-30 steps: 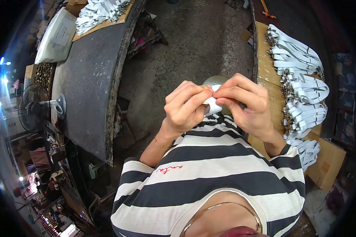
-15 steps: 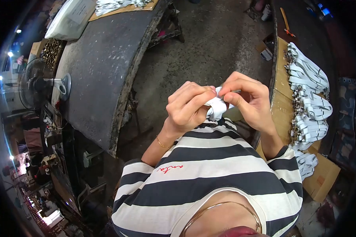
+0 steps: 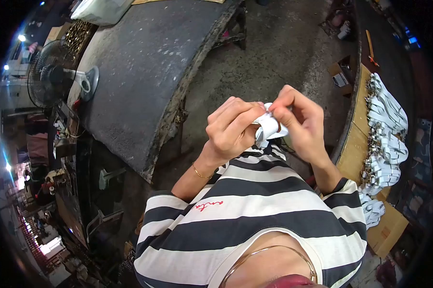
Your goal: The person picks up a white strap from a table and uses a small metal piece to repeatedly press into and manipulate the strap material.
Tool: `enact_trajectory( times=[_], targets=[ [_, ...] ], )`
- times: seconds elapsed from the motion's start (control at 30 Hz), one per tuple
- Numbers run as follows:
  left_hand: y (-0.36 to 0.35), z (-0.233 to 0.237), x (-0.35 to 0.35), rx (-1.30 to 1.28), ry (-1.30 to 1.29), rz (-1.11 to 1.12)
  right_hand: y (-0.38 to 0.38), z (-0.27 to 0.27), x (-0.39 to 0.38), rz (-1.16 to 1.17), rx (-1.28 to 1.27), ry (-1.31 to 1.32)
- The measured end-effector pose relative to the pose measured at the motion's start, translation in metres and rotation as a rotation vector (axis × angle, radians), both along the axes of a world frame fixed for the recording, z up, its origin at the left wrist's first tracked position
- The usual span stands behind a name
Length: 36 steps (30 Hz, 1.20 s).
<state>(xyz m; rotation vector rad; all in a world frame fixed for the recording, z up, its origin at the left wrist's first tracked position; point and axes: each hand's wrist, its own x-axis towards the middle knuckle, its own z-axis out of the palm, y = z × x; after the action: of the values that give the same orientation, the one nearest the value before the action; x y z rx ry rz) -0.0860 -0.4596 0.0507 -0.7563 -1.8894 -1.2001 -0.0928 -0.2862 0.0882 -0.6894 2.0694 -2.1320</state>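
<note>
A folded white strap (image 3: 268, 128) is held up in front of my striped shirt, looped between my two hands. My left hand (image 3: 232, 126) is closed round its left side, fingers curled and thumb hidden behind. At the strap's upper edge, the thumb and forefinger of my right hand (image 3: 302, 122) are pinched together. Whether a small fitting sits between those fingertips cannot be seen. To the right lie bunched white straps (image 3: 388, 149) with metal clips along their near edge.
A dark worktable (image 3: 139, 72) with a rough edge stands at the left, bearing a fan (image 3: 53, 74) and a white bag (image 3: 99, 10). Flattened cardboard (image 3: 353, 149) lies under the bunched straps. Beyond are an orange-handled tool (image 3: 369, 45) and an open carton (image 3: 342, 77).
The view has shifted, so the tables appear further right. My right fingers have drawn in closer at the strap's upper edge, and its loop is turned a little. My left hand keeps its grip.
</note>
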Motion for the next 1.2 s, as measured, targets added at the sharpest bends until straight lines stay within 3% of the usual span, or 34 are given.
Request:
enact_trajectory(
  times=[0.03, 0.1, 0.43, 0.57, 0.6, 0.63, 0.7, 0.77, 0.87, 1.03, 1.2],
  targets=[
    [-0.005, 0.002, 0.0, 0.025, 0.018, 0.013, -0.007, -0.004, -0.001, 0.06, -0.266, -0.261],
    [-0.017, 0.003, -0.001, 0.046, 0.042, 0.021, -0.018, -0.007, -0.002, 0.121, -0.394, -0.289],
    [-0.049, 0.005, -0.002, -0.036, 0.028, -0.128, -0.035, 0.017, 0.005, -0.073, 0.3, 0.406],
    [-0.051, -0.002, -0.008, -0.019, -0.01, -0.156, -0.048, 0.01, 0.014, -0.2, 0.252, 0.324],
    [-0.051, -0.004, -0.01, -0.016, -0.007, -0.163, -0.051, 0.004, 0.016, -0.183, 0.104, 0.123],
    [-0.05, -0.005, -0.012, 0.007, 0.002, -0.159, -0.051, -0.001, 0.015, -0.188, 0.107, 0.124],
    [-0.049, -0.006, -0.012, 0.03, 0.011, -0.158, -0.048, -0.008, 0.005, 0.01, -0.527, -0.349],
    [-0.048, -0.004, -0.012, 0.077, -0.01, -0.115, -0.042, -0.008, -0.002, 0.118, -0.744, -0.402],
    [-0.043, -0.001, -0.009, 0.115, 0.015, -0.145, -0.021, -0.01, -0.004, 0.168, -0.739, -0.39],
    [-0.038, 0.01, -0.005, 0.126, 0.019, -0.197, -0.01, 0.0, 0.003, 0.036, -0.437, -0.021],
    [-0.026, 0.011, -0.005, 0.123, 0.039, -0.234, 0.003, 0.002, 0.014, 0.026, -0.343, 0.031]
  ],
)
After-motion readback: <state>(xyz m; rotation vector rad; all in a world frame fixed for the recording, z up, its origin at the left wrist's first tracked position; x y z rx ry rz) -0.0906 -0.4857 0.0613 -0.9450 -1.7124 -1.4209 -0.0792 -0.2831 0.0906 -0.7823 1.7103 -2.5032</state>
